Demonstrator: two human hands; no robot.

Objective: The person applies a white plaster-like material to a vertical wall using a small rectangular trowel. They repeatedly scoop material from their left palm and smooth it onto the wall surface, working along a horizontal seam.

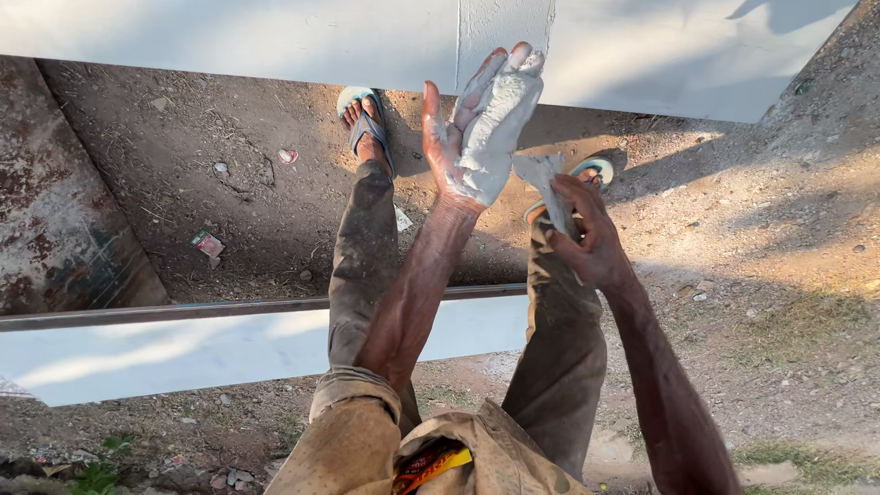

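My left hand (pixel 477 128) is raised, palm up and fingers spread, with a thick lump of pale grey putty (pixel 495 124) lying across the palm and fingers. My right hand (pixel 587 234) grips a small flat scraper blade (pixel 543 179), also smeared with the grey paste; the blade's edge sits just right of the left palm, close to the putty. Below are my legs in dusty grey trousers, and my feet in blue sandals (pixel 362 115) stand on bare dirt.
A white-painted wall (pixel 275 37) runs across the top. A grey metal bar (pixel 183 312) with a white panel (pixel 183 353) under it crosses the lower left. A rusty metal sheet (pixel 55 211) is at left. Litter and pebbles dot the ground.
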